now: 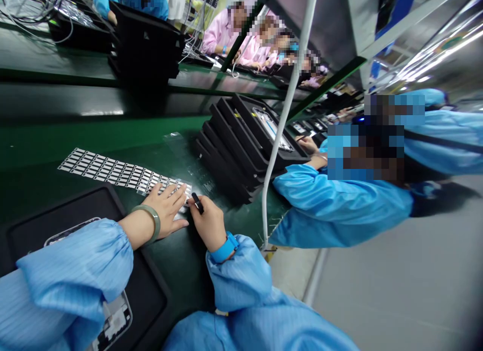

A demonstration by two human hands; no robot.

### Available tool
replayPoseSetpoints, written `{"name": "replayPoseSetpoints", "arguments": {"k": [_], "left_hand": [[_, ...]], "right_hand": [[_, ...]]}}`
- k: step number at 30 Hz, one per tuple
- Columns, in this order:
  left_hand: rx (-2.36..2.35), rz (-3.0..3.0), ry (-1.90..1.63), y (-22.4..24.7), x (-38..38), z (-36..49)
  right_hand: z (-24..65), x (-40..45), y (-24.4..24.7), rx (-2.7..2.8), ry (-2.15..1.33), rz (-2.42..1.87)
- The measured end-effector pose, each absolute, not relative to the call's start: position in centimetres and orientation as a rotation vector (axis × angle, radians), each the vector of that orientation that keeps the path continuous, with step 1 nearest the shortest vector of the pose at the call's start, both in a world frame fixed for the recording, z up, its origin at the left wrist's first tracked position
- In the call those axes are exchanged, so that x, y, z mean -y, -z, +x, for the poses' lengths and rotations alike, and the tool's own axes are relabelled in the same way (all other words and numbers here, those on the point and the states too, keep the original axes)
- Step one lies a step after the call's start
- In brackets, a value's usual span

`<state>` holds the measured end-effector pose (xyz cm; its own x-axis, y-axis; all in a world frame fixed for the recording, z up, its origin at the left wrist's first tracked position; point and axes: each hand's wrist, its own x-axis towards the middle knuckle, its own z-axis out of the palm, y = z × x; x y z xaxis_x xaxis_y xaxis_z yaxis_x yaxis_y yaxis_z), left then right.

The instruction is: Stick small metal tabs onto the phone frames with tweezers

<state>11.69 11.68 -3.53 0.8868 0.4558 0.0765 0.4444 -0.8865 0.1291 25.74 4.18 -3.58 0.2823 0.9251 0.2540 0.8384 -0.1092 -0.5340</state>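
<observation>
My left hand point(165, 210) lies flat with its fingers spread over the right end of a sheet of black-and-white stickers point(109, 169). A green bangle point(154, 223) is around that wrist. Just to the right, my right hand point(208, 221) is closed around a black pen-like tool point(197, 203), its end near the sheet's edge. Its exact tip is hard to make out. Under my left forearm sits a black tray point(149, 295) that holds a metal-framed device part point(117, 323), partly covered by my sleeve.
Stacked black trays point(234, 145) stand beyond my right hand, the top one holding a part. A white cable point(281, 124) hangs in front of them. A co-worker in a blue smock point(339, 205) sits at the right. More black trays point(145, 44) rise on the far bench.
</observation>
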Motion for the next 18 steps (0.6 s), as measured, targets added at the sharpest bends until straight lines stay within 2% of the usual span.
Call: {"name": "replayPoseSetpoints", "arguments": {"k": [6, 18], "left_hand": [[-0.702, 2.936, -0.156, 3.63, -11.68, 11.67], [-0.712, 2.928, -0.162, 3.54, -11.61, 11.66]], "right_hand": [[25.86, -3.92, 2.91, 1.492, -0.275, -1.957], [25.43, -3.67, 3.89, 1.572, -0.152, -1.981]]}}
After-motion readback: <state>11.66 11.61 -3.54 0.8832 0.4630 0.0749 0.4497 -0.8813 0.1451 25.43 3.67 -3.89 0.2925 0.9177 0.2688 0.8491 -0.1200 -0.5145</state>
